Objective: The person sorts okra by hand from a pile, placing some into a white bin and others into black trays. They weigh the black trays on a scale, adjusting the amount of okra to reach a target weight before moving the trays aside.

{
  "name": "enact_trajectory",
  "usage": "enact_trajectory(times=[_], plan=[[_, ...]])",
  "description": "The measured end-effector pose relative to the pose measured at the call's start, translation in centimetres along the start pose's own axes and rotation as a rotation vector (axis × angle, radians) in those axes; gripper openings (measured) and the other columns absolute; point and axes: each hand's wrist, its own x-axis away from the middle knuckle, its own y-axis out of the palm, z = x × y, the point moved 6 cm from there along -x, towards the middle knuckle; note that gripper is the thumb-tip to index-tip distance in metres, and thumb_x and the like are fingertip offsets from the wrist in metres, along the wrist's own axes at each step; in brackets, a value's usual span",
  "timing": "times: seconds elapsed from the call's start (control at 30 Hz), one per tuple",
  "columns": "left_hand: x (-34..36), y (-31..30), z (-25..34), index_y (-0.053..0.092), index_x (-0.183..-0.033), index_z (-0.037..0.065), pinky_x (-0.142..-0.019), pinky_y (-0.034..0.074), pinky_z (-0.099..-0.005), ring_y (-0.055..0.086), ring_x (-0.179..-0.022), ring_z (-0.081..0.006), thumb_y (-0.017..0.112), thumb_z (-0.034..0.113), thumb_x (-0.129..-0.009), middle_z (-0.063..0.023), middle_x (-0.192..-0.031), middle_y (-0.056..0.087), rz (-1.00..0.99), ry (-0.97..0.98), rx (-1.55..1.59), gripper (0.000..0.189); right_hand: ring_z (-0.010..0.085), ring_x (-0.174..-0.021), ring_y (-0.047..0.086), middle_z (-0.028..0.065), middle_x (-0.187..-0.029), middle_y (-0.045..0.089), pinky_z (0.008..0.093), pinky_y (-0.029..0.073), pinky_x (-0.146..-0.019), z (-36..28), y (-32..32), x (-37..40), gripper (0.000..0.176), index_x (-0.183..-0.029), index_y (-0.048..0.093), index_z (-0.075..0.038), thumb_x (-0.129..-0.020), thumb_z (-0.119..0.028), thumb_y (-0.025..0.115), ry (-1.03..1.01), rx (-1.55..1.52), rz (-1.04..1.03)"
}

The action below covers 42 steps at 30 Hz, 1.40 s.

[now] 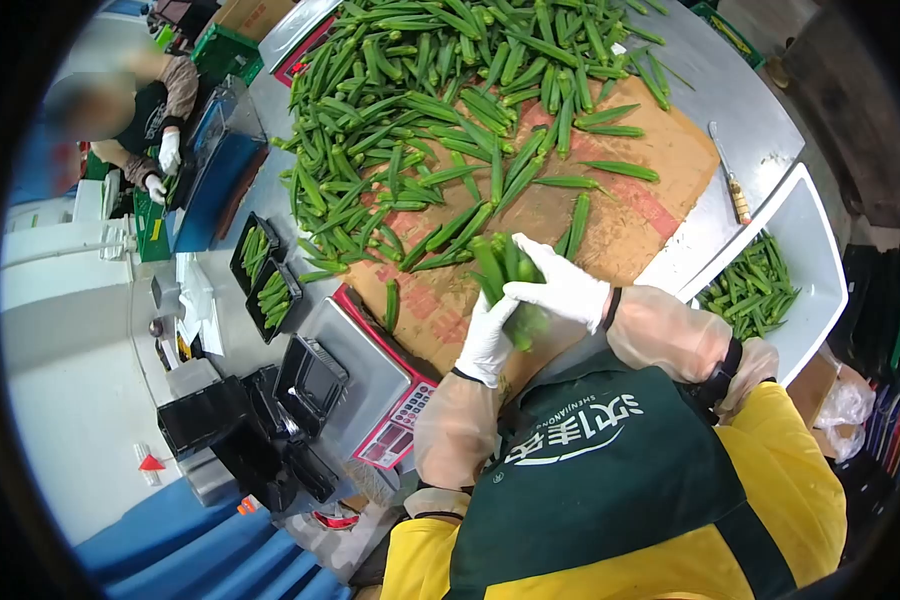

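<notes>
A bunch of green okra (503,268) is held between my two white-gloved hands above the cardboard. My left hand (486,340) is closed around the lower left side of the bunch. On the right side, my right hand (560,287) has its fingers wrapped against the same pods; some pods are blurred. Beyond my hands, a large heap of okra (370,110) covers the far and left part of the brown cardboard sheet (660,190). A few single pods lie close to my hands on the cardboard.
Left of me stands a red-edged scale (370,370). Black trays (278,300) with okra and several black trays (310,385) without produce lie beyond it. A white bin (820,235) of okra is at right, near a wooden-handled tool (738,200). Another person (150,130) works far left.
</notes>
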Motion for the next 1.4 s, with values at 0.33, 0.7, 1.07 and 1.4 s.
enact_trajectory(times=[0.33,0.7,1.07,1.4], plan=[[2.1,-1.3,1.2,0.049,-0.137,0.006,-0.104,0.046,-0.041,0.058,-0.119,-0.0236,0.065,0.018,-0.094,-0.0083,-0.131,0.06,-0.062,0.111,0.323,0.047,0.0374,-0.148,0.019,0.0221,-0.158,0.024,0.042,0.019,-0.12,-7.6,2.6,3.2,0.081,-0.154,0.021,0.0,-0.096,-0.043,0.058,-0.106,0.264,-0.178],[13.9,-9.4,17.9,0.035,-0.147,0.016,-0.095,0.05,-0.0451,0.06,-0.105,-0.0239,0.08,0.027,-0.076,-0.0061,-0.115,0.058,-0.259,0.554,0.39,0.084,0.0186,-0.13,0.05,0.0126,-0.14,0.055,0.0328,0.039,-0.105,-12.6,3.2,2.8,0.053,-0.145,0.043,-0.002,-0.098,-0.019,0.059,-0.24,-0.347,-0.283],[22.7,-24.0,27.8,0.043,-0.145,0.004,-0.112,0.033,-0.0336,0.046,-0.133,-0.0229,0.078,0.007,-0.075,-0.0145,-0.139,0.053,0.356,0.219,-1.085,0.078,0.0169,-0.11,0.063,0.0105,-0.119,0.069,0.0304,0.047,-0.093,-1.0,-0.2,1.2,0.039,-0.131,0.057,0.0,-0.097,-0.019,0.06,0.063,-0.203,0.015],[31.1,-27.5,30.2,0.056,-0.13,-0.003,-0.1,0.045,-0.0283,0.062,-0.11,-0.0167,0.058,-0.003,-0.092,-0.0122,-0.12,0.066,0.801,0.558,-0.855,0.038,0.0308,-0.115,0.054,0.0092,-0.122,0.062,0.0397,0.045,-0.096,4.9,-3.2,0.0,0.06,-0.123,0.064,-0.014,-0.066,0.001,0.074,-0.348,1.049,0.197]])
